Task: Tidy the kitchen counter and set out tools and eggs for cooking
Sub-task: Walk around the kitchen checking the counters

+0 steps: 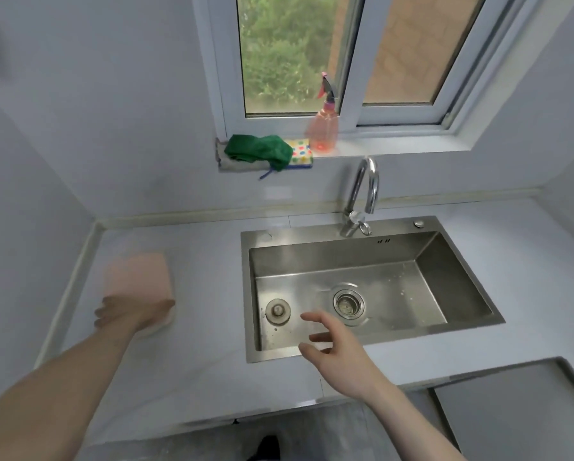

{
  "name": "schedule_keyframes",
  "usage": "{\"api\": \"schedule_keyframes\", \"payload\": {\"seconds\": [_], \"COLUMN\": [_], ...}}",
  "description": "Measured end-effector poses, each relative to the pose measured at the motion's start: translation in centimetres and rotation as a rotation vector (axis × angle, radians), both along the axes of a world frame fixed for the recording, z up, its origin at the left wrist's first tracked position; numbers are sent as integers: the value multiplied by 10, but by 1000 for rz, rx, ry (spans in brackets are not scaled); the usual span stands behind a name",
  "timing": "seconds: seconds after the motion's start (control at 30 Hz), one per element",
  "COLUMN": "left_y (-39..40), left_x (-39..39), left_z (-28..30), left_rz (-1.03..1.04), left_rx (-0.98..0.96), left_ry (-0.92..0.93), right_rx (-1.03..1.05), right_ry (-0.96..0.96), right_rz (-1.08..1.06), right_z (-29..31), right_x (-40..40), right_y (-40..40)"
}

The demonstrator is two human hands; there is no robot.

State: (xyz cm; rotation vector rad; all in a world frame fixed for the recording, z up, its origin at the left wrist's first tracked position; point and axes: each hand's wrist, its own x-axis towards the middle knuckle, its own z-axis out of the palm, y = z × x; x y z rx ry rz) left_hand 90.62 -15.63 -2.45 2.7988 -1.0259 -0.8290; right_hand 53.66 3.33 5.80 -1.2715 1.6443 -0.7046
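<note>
As wiping goes on, left hand (126, 311) presses pink cloth (139, 274) flat on surface (205, 367); right hand (335, 354) hovers, grip loose, empty, over sink (462, 294). Next likely: sweep cloth across.

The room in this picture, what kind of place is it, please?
Most likely a home kitchen. A steel sink with a curved faucet is set into a pale counter below a window, and the left hand presses a pink cloth on that counter.
</note>
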Motion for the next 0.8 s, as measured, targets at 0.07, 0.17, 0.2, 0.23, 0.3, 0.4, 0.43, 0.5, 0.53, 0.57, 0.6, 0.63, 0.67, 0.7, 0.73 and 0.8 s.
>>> {"api": "schedule_keyframes", "payload": {"seconds": [0.07,0.17,0.2,0.23,0.3,0.4,0.43,0.5,0.53,0.57,0.6,0.63,0.67,0.7,0.73,0.8], "left_y": [-8,-10,-11,-10,-3,21,32,52,65,76,87,98,109,120,130,148], "left_x": [-2,-2,-2,-3,-4,-8,-10,-17,-19,-21,-23,-25,-27,-31,-35,-42], "left_z": [-1,-5,-7,-9,-9,-9,-8,-10,-11,-12,-12,-13,-15,-14,-15,-15], "left_rz": [-3,6,3,-15,-64,-178,-221,-284,-303,-311,-314,-322,-341,-368,-400,-442], "left_rx": [16,23,21,26,33,32,38,56,73,95,108,118,129,139,144,120], "left_ry": [1,-22,-26,-26,-36,-52,-52,-42,-31,-16,-6,1,6,6,3,2], "right_rx": [10,27,36,48,77,133,156,216,251,278,296,305,317,329,343,372], "right_ry": [10,6,5,3,2,-13,-24,-47,-58,-63,-62,-59,-55,-53,-51,-57], "right_rz": [-32,-48,-51,-51,-41,-4,6,12,20,36,58,80,102,124,137,157], "right_z": [-3,-8,-10,-13,-20,-33,-37,-46,-50,-54,-59,-64,-68,-72,-76,-86], "right_x": [2,4,6,9,15,27,32,41,47,52,57,62,68,74,80,92], "right_y": [-2,-2,-3,-3,-3,-2,-2,-2,-1,-1,0,0,1,1,1,0]}}
